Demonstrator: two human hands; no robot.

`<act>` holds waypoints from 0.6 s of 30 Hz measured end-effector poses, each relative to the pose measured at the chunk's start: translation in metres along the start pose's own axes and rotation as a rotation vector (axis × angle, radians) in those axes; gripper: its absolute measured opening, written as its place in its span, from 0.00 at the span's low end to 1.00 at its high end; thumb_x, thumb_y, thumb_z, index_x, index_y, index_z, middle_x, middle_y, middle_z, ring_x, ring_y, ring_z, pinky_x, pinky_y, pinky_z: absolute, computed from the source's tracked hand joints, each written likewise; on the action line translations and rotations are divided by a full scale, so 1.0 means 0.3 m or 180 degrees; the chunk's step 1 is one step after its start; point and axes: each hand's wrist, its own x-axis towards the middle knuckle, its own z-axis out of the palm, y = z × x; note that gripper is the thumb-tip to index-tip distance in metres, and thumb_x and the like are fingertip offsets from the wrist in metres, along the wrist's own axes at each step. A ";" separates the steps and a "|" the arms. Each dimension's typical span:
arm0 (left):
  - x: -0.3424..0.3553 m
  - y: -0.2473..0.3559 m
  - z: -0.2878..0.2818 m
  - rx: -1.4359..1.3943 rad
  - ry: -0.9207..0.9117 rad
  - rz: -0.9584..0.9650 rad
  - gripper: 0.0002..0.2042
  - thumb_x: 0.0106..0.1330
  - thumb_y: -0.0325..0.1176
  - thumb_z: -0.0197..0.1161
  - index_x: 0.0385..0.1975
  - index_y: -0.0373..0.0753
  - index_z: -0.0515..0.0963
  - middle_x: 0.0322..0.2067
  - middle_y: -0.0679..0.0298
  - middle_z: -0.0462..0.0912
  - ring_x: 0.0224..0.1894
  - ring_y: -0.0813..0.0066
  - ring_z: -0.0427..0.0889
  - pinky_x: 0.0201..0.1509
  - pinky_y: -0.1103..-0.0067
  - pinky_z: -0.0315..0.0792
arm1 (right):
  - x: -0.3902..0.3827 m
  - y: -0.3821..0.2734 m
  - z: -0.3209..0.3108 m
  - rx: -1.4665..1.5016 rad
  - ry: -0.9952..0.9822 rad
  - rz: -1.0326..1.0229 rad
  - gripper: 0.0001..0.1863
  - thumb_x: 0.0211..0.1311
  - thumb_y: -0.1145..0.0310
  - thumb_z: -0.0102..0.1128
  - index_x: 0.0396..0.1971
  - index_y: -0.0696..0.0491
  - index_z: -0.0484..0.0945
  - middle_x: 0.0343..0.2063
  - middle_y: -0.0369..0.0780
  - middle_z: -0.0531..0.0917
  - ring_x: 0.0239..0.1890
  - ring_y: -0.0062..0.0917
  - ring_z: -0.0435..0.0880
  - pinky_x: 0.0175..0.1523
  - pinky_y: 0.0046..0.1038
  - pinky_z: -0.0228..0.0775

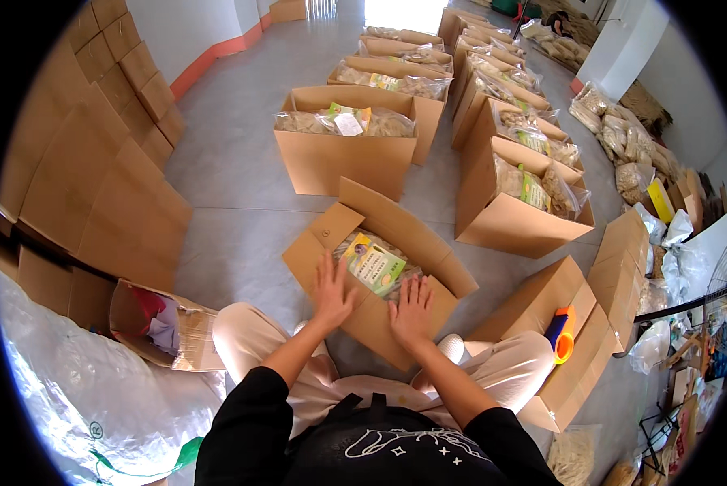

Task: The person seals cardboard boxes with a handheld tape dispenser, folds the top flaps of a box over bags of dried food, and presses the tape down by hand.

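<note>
head view: white plastic at far left is cut off. left hand lies on the box, fingers spread, grip released. the box sits on the floor, a bag already inside; what lies beneath it is hidden. closing seems left to do: the far flap stands up, no tape seen across. right hand rests likewise, grip released. further right, a tape gun lies unheld; clutter beyond is hard to make out.
</note>
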 end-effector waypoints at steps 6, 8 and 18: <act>0.006 0.007 -0.019 0.1044 0.0403 -0.0768 0.37 0.58 0.43 0.55 0.66 0.37 0.48 0.67 0.46 0.41 0.69 0.47 0.37 0.68 0.57 0.33 | -0.021 -0.026 -0.012 0.0005 -0.0072 -0.0224 0.33 0.61 0.54 0.45 0.60 0.62 0.58 0.62 0.53 0.58 0.67 0.47 0.48 0.67 0.50 0.33; 0.000 0.031 0.008 0.0901 0.0595 -0.0833 0.37 0.58 0.43 0.55 0.65 0.34 0.48 0.66 0.45 0.42 0.68 0.46 0.38 0.69 0.57 0.33 | -0.066 -0.043 -0.040 0.0216 -0.0310 -0.0154 0.32 0.62 0.57 0.44 0.61 0.63 0.56 0.63 0.54 0.55 0.67 0.48 0.45 0.67 0.50 0.32; 0.116 0.041 0.000 0.1079 0.0190 -0.0428 0.36 0.57 0.41 0.54 0.64 0.31 0.49 0.66 0.44 0.43 0.68 0.45 0.39 0.68 0.57 0.35 | 0.006 -0.076 -0.075 0.0271 -0.1035 0.0403 0.35 0.62 0.60 0.46 0.61 0.68 0.49 0.63 0.60 0.47 0.67 0.54 0.40 0.67 0.50 0.30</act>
